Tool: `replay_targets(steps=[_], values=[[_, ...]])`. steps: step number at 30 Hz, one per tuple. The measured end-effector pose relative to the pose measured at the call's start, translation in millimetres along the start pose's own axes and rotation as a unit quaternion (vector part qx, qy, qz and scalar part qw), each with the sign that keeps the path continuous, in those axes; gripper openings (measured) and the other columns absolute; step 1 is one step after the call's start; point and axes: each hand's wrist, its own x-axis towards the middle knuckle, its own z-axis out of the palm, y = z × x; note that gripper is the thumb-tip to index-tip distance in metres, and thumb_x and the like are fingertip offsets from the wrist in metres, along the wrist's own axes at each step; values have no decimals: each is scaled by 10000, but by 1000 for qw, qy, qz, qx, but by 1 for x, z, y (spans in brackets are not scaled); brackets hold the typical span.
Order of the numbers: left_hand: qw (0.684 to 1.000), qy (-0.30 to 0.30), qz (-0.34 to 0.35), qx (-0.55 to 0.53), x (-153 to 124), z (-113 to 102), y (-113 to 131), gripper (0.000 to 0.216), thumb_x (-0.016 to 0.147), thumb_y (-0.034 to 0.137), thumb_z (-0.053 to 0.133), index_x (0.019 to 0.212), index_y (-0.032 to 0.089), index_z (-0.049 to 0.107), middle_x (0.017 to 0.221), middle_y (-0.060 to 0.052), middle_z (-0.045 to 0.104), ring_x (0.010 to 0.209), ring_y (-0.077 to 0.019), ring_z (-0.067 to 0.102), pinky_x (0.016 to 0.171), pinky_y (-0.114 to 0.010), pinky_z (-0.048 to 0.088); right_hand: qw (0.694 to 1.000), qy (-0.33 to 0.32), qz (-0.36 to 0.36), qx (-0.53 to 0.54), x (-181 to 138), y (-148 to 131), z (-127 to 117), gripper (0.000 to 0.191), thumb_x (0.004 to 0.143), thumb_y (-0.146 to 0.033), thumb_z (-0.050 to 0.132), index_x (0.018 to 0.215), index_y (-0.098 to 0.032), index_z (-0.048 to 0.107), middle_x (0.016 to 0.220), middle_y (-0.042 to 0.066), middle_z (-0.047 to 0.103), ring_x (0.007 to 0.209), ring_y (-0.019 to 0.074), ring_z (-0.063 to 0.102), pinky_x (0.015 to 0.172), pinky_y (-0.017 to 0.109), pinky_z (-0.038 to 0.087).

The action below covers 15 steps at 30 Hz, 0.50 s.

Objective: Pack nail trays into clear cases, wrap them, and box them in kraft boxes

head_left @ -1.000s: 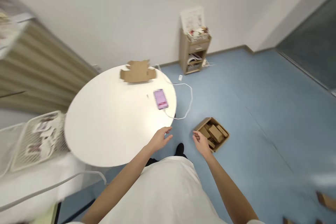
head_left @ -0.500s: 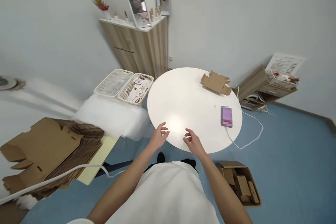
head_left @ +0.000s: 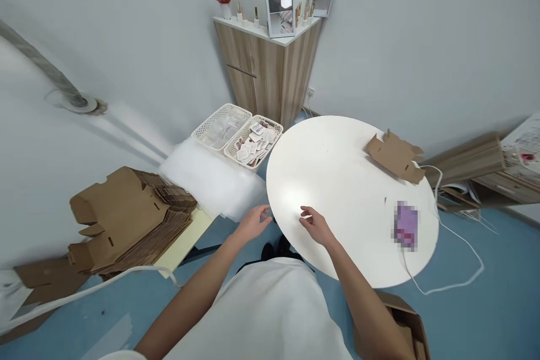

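Note:
I stand at a round white table point(head_left: 337, 180). My left hand point(head_left: 253, 223) hovers just off its near left edge, fingers loosely spread and holding nothing. My right hand point(head_left: 315, 225) hangs over the table's near edge, fingers relaxed and apart, also holding nothing. A flat brown cardboard box blank point(head_left: 394, 156) lies at the table's far right. A phone point(head_left: 406, 225) with a white cable point(head_left: 455, 259) rests near the right edge.
A stack of flat cardboard blanks point(head_left: 126, 219) lies on the floor at left. Two white baskets point(head_left: 236, 135) of small packets sit on a bubble-wrap roll point(head_left: 206, 180). A wooden corner cabinet point(head_left: 270, 67) stands behind. An open carton point(head_left: 405, 320) is at lower right.
My view has swung left: the table now sits right of centre and the cardboard stack has come closer to the middle. Both hands stay open near the table's near edge.

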Motion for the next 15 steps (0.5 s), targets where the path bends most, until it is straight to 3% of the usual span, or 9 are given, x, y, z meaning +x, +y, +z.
replay_targets(steps=[5, 10, 15], values=[[998, 53, -31, 9, 24, -29, -1, 447, 766, 385, 503, 1167, 188, 498, 1110, -92, 580, 900, -199, 576, 737, -320, 469, 1000, -24, -5, 1, 50, -14, 3, 357, 772, -351, 485, 1113, -246, 496, 985, 33, 570, 737, 125, 568, 665, 289, 477], [993, 106, -44, -11, 52, -52, -10, 426, 766, 385, 513, 1155, 210, 499, 1156, -71, 556, 956, -187, 559, 749, -302, 475, 996, -81, -41, -23, 99, -46, 18, 351, 772, -345, 489, 1105, -238, 507, 979, 35, 581, 726, 121, 569, 667, 288, 474], [991, 127, -34, -11, 92, -94, -26, 386, 770, 374, 516, 1116, 204, 525, 1138, -74, 559, 955, -179, 562, 765, -294, 481, 993, -80, -74, -50, 148, -81, 39, 399, 772, -324, 498, 1160, -238, 462, 975, 41, 585, 698, 121, 561, 681, 304, 469]])
